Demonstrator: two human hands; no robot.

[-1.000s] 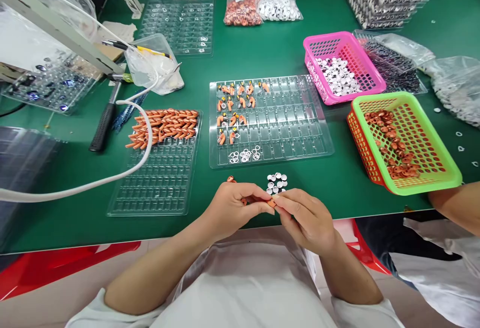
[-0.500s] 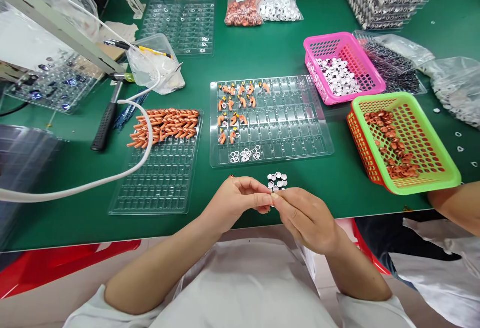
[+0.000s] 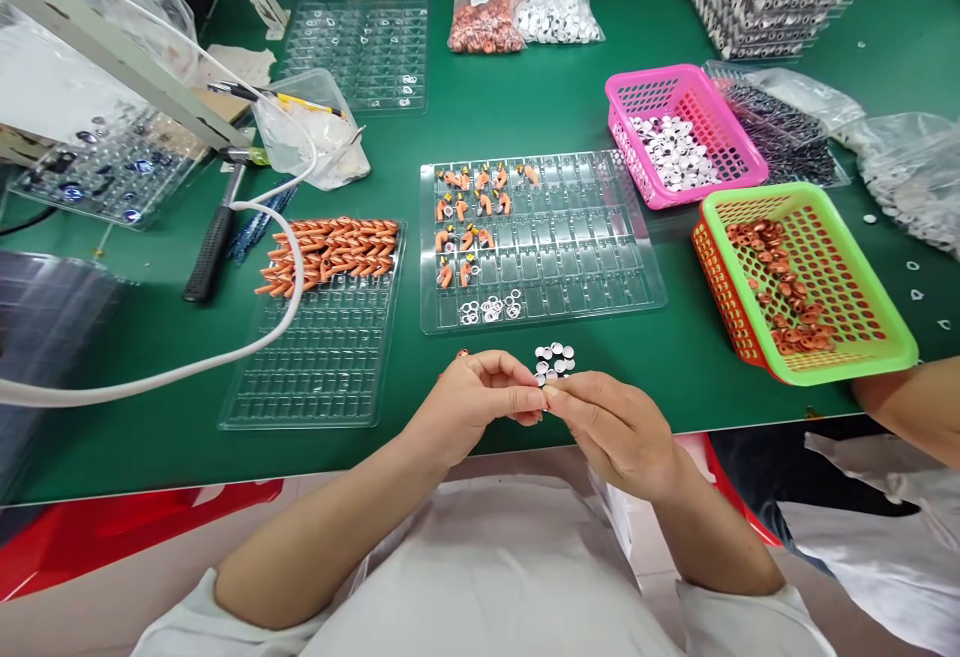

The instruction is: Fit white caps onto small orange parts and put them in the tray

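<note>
My left hand (image 3: 476, 407) and my right hand (image 3: 611, 427) meet at the table's near edge, fingertips pinched together on a small part too hidden to name. A bit of orange shows behind my left fingers (image 3: 463, 353). Just beyond the fingertips lies a small pile of white round caps (image 3: 554, 361). Farther out is a clear compartment tray (image 3: 585, 237) with several orange assembled pieces (image 3: 472, 217) in its left columns and small white rings (image 3: 491, 311) along its near row.
A second clear tray (image 3: 315, 367) with rows of orange parts (image 3: 330, 249) lies at left, crossed by a white cable (image 3: 247, 342). Pink basket (image 3: 660, 82) of white caps and green basket (image 3: 862, 287) of orange rings stand right. Hammer (image 3: 210, 242); another person's arm (image 3: 911, 397) far right.
My hands lifted slightly toward the pile of caps and pinched closer together; the orange part visible between the fingers a second ago is now hidden.
</note>
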